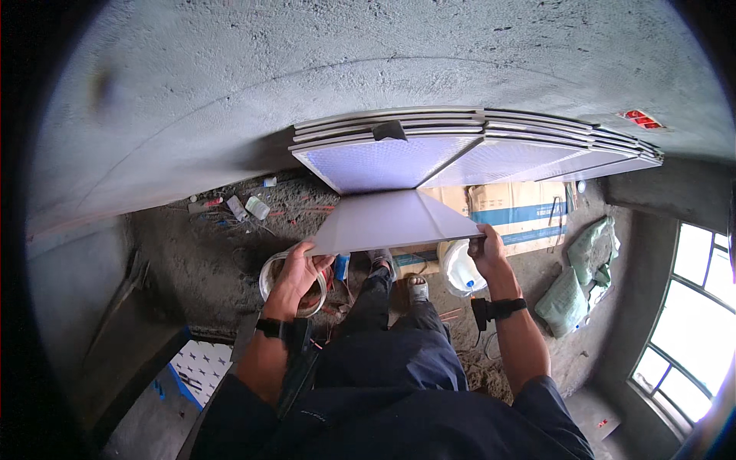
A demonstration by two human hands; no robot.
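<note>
Bare gray wall (322, 54) and dirty floor (207, 264) around us, with a pale panel (399, 220) held in front of our body.

Against the wall we see a stack of panels (460, 157) leaning; our own panel stretches from our hands toward its foot, and we cannot tell whether the two touch. Brown cartons (502, 202) with blue bands lie to the right of our panel, a greenish sack (563, 300) farther right. A round bucket (265, 282) stands below our left hand (295, 270), which pinches the panel's near left corner; our right hand (489, 251) pinches the near right corner, just beside a white bucket (460, 268).
</note>
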